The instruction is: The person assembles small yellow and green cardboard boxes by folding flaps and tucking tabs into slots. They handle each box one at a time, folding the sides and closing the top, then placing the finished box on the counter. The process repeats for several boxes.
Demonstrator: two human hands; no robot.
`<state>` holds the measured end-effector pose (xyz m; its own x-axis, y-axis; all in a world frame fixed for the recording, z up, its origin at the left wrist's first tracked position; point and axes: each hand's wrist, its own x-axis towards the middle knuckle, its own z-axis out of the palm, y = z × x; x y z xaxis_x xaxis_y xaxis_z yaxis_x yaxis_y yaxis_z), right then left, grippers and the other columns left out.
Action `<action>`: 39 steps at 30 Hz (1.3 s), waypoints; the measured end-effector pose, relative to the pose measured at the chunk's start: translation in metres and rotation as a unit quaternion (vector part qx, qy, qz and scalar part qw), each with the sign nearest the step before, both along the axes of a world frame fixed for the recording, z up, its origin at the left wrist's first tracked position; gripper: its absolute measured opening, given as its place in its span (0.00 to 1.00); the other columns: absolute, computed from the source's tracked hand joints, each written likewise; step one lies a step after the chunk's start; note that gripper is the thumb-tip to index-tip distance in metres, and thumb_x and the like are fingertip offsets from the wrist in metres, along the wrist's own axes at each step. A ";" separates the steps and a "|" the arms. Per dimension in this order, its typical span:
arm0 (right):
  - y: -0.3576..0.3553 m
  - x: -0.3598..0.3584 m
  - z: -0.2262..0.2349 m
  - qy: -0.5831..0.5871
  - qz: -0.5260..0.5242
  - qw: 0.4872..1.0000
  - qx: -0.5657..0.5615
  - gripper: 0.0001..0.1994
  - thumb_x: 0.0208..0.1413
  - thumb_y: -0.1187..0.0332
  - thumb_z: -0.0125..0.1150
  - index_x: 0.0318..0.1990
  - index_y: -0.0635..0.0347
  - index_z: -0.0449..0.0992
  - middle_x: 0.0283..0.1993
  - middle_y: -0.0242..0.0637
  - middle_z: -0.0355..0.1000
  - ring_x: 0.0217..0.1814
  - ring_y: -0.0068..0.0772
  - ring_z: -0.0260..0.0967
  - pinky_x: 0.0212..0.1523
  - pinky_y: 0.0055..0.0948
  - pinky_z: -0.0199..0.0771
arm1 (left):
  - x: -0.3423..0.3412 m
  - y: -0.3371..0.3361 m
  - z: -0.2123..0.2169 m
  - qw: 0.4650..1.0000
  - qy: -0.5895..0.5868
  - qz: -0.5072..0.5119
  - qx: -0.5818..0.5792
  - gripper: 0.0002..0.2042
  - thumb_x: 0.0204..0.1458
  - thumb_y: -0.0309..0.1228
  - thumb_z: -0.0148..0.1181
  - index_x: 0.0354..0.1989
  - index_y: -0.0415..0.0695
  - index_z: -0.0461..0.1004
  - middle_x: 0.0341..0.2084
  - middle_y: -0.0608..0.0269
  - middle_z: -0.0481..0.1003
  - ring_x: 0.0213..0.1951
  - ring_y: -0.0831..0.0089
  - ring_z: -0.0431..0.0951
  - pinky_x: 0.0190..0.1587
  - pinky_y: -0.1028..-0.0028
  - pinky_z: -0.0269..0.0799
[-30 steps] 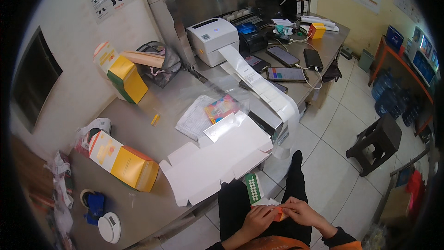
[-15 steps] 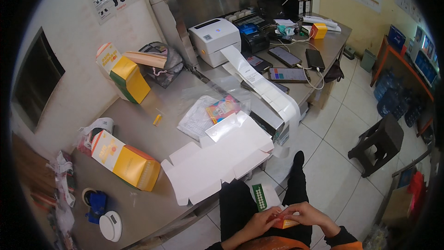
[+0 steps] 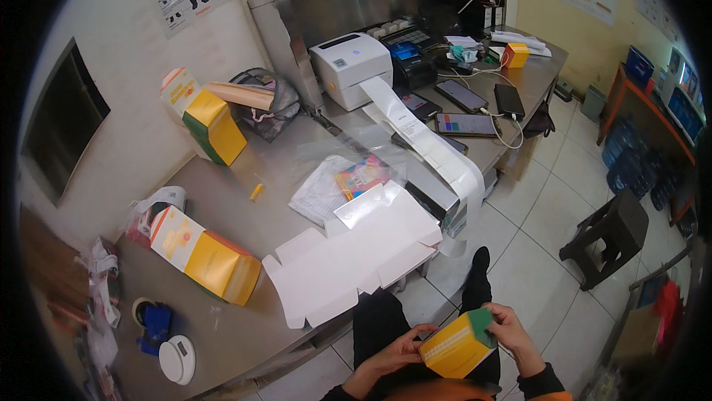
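A yellow carton [image 3: 456,353] with a green end flap is held low over my lap. My left hand [image 3: 403,349] grips the carton's left side, its fingers curled against the edge. At the other end, my right hand [image 3: 512,330] pinches the green flap. On the table just ahead lies an unfolded white cardboard sheet [image 3: 363,256], its printed side hidden. Left of the sheet a yellow and white carton [image 3: 211,256] rests on its side. Another yellow, white and green carton [image 3: 211,123] stands tilted near the wall.
A white label printer [image 3: 350,67] feeds a long label strip [image 3: 426,137] over the table edge. Phones [image 3: 467,125] with cables lie beyond it. A tape dispenser [image 3: 153,323] and a round white scale [image 3: 177,360] sit at the near left. A dark stool [image 3: 610,234] stands on the floor.
The carton has been turned and raised, so its yellow side and green flap now show. My hands have moved apart to its two ends.
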<state>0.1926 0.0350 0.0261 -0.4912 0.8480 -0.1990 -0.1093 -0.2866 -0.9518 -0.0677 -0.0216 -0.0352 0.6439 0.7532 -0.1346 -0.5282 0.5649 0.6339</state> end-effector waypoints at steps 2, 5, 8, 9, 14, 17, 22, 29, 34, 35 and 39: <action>0.007 0.005 0.012 -0.162 0.070 0.969 0.171 0.09 0.53 0.72 0.59 0.42 0.61 0.74 0.38 0.31 0.72 0.39 0.23 0.71 0.41 0.25 0.71 | -0.002 0.003 0.007 0.984 0.099 0.013 0.147 0.37 0.50 0.32 0.61 0.67 0.46 0.47 0.51 0.58 0.68 0.53 0.75 0.66 0.55 0.71 0.61; 0.006 -0.007 0.019 -0.199 0.214 0.924 0.245 0.10 0.53 0.71 0.59 0.43 0.57 0.75 0.40 0.36 0.73 0.39 0.31 0.74 0.41 0.26 0.73 | -0.003 0.005 0.018 0.914 0.266 -0.037 0.305 0.29 0.52 0.34 0.59 0.62 0.43 0.57 0.49 0.60 0.68 0.50 0.76 0.65 0.55 0.73 0.59; -0.002 -0.023 0.017 -0.240 0.151 0.922 0.265 0.08 0.50 0.71 0.61 0.38 0.59 0.76 0.35 0.37 0.74 0.37 0.34 0.73 0.36 0.27 0.72 | 0.017 -0.003 0.026 0.912 0.355 0.058 0.198 0.12 0.55 0.32 0.57 0.44 0.38 0.70 0.39 0.63 0.73 0.42 0.79 0.70 0.46 0.77 0.66; -0.005 -0.028 0.015 -0.248 0.130 0.920 0.274 0.07 0.49 0.72 0.62 0.37 0.60 0.76 0.33 0.37 0.74 0.36 0.34 0.73 0.35 0.28 0.72 | 0.023 -0.004 0.027 0.900 0.400 0.086 0.152 0.10 0.55 0.30 0.56 0.40 0.37 0.71 0.38 0.64 0.74 0.42 0.78 0.71 0.44 0.77 0.67; -0.014 -0.038 0.007 -0.301 -0.064 0.824 0.475 0.07 0.43 0.73 0.64 0.32 0.51 0.77 0.36 0.30 0.73 0.33 0.31 0.71 0.32 0.28 0.67 | 0.040 0.001 0.030 0.820 0.437 0.353 0.107 0.05 0.52 0.28 0.60 0.30 0.39 0.74 0.22 0.69 0.75 0.25 0.85 0.71 0.30 0.81 0.68; -0.013 -0.039 0.008 -0.271 0.008 0.794 0.544 0.07 0.43 0.73 0.64 0.32 0.52 0.76 0.39 0.28 0.72 0.36 0.31 0.71 0.36 0.29 0.67 | 0.039 0.003 0.032 0.814 0.472 0.286 0.179 0.06 0.52 0.29 0.61 0.30 0.38 0.74 0.18 0.67 0.74 0.21 0.87 0.69 0.23 0.81 0.64; -0.007 -0.039 0.013 -0.281 0.038 0.821 0.495 0.07 0.44 0.72 0.63 0.34 0.53 0.76 0.40 0.30 0.74 0.37 0.34 0.72 0.39 0.31 0.67 | 0.035 0.002 0.033 0.859 0.428 0.213 0.185 0.07 0.55 0.27 0.55 0.38 0.38 0.76 0.30 0.60 0.76 0.34 0.76 0.75 0.38 0.77 0.69; -0.010 -0.035 -0.001 -0.346 0.095 0.854 0.377 0.08 0.48 0.68 0.62 0.36 0.58 0.73 0.29 0.38 0.75 0.33 0.41 0.74 0.34 0.33 0.70 | 0.031 -0.004 0.034 0.816 0.463 0.200 0.283 0.10 0.53 0.31 0.58 0.39 0.38 0.75 0.29 0.61 0.71 0.30 0.76 0.72 0.33 0.78 0.66; -0.001 -0.028 -0.008 -0.262 0.242 0.929 0.097 0.17 0.54 0.62 0.59 0.48 0.54 0.64 0.27 0.42 0.75 0.28 0.45 0.74 0.28 0.34 0.70 | 0.027 -0.013 0.021 0.847 0.445 0.116 0.269 0.10 0.51 0.31 0.61 0.37 0.39 0.74 0.31 0.62 0.70 0.33 0.75 0.72 0.36 0.77 0.66; 0.001 -0.026 -0.007 -0.281 0.254 0.913 0.149 0.17 0.54 0.61 0.59 0.48 0.54 0.64 0.28 0.43 0.75 0.29 0.45 0.74 0.29 0.34 0.70 | 0.022 -0.013 0.018 0.855 0.441 0.110 0.249 0.10 0.51 0.31 0.61 0.37 0.39 0.73 0.31 0.62 0.70 0.33 0.75 0.72 0.36 0.77 0.66; 0.001 -0.022 -0.001 -0.350 0.286 0.866 0.213 0.14 0.57 0.61 0.55 0.47 0.55 0.65 0.31 0.48 0.73 0.34 0.50 0.73 0.33 0.39 0.70 | 0.000 -0.011 0.021 0.933 0.328 0.114 0.089 0.11 0.51 0.31 0.60 0.39 0.39 0.72 0.32 0.64 0.70 0.36 0.76 0.72 0.38 0.76 0.68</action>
